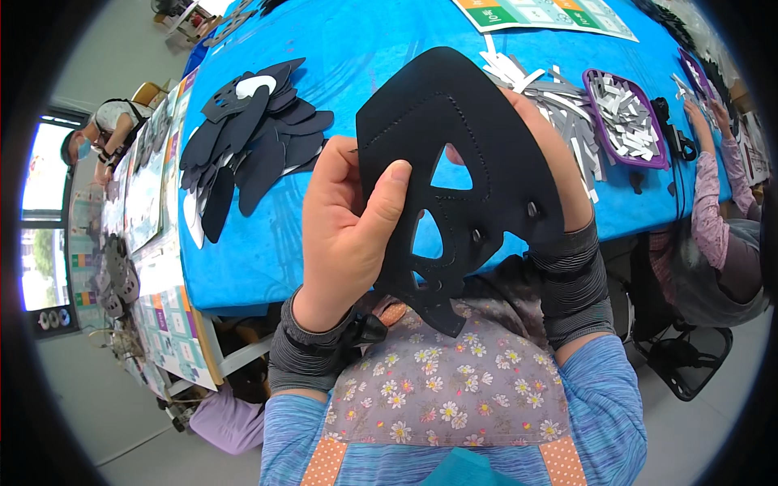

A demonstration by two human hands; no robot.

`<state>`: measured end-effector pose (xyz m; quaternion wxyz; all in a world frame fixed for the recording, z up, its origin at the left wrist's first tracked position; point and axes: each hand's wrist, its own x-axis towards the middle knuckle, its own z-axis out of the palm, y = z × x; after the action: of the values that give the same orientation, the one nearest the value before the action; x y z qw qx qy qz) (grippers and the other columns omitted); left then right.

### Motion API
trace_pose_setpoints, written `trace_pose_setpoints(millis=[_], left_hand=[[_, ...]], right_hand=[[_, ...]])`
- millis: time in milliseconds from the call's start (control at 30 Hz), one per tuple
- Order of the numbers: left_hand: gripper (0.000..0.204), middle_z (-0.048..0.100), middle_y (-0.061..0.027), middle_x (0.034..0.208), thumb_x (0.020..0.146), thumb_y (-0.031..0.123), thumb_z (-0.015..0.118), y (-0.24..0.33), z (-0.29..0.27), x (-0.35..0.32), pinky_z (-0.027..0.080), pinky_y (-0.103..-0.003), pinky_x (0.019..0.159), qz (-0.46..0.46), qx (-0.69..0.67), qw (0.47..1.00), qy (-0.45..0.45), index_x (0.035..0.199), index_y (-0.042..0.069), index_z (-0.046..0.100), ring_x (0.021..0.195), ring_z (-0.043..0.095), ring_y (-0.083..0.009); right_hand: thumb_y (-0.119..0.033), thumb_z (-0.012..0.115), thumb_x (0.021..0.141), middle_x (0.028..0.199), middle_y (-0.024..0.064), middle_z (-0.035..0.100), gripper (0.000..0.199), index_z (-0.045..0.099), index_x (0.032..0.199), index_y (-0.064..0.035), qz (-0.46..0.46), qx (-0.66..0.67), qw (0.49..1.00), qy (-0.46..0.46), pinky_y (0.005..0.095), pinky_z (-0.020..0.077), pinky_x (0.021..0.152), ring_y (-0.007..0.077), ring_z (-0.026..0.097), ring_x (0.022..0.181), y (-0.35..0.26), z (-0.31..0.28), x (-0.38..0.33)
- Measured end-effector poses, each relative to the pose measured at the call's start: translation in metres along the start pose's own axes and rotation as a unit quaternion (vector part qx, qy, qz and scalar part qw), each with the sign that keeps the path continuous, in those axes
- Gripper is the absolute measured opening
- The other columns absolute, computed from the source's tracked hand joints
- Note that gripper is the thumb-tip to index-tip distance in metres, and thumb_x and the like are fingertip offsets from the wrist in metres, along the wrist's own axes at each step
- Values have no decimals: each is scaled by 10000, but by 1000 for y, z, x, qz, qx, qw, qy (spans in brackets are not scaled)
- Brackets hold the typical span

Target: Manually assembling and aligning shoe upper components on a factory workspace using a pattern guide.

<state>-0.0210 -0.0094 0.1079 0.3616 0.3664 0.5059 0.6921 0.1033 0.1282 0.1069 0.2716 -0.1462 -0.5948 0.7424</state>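
A flat black shoe upper piece (510, 162), with stitched lines, cut-out openings and small holes, is held up tilted in front of me above the table's near edge. My left hand (344, 219) grips its left side, thumb pressed on the front face and fingers curled behind. Behind the right side of the piece is my right hand (555, 154), mostly hidden by it; a fingertip shows through the upper opening. To the left on the blue-covered table (275, 267) lies a heap of black curved pieces (267, 138), with a few white ones among them.
Loose grey and white strips (559, 105) lie at the right, beside a purple basket (594, 77) full of cut strips. Printed sheets (551, 16) lie at the far edge. A co-worker's arm (709, 170) reaches in at the right; another person (113, 130) works at the far left.
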Motion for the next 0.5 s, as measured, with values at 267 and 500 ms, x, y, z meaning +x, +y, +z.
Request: trace_pose_setpoints(millis=[267, 500], left_hand=[[142, 562, -22, 895, 898, 65, 563, -3, 2, -2, 415, -186, 683, 27, 19, 999, -6, 994, 24, 467, 788, 506, -33], [163, 562, -26, 902, 894, 68, 571, -3, -2, -1, 420, -185, 682, 27, 53, 998, -12, 1017, 18, 476, 795, 514, -39]], right_hand=[[-176, 563, 880, 868, -4, 595, 306, 530, 1113, 20, -134, -134, 982, -20, 165, 462, 590, 17, 551, 714, 21, -4, -8], [-242, 521, 913, 801, -6, 584, 259, 559, 1032, -15, 58, 92, 993, 33, 159, 445, 551, 17, 548, 671, 6, 7, -12]])
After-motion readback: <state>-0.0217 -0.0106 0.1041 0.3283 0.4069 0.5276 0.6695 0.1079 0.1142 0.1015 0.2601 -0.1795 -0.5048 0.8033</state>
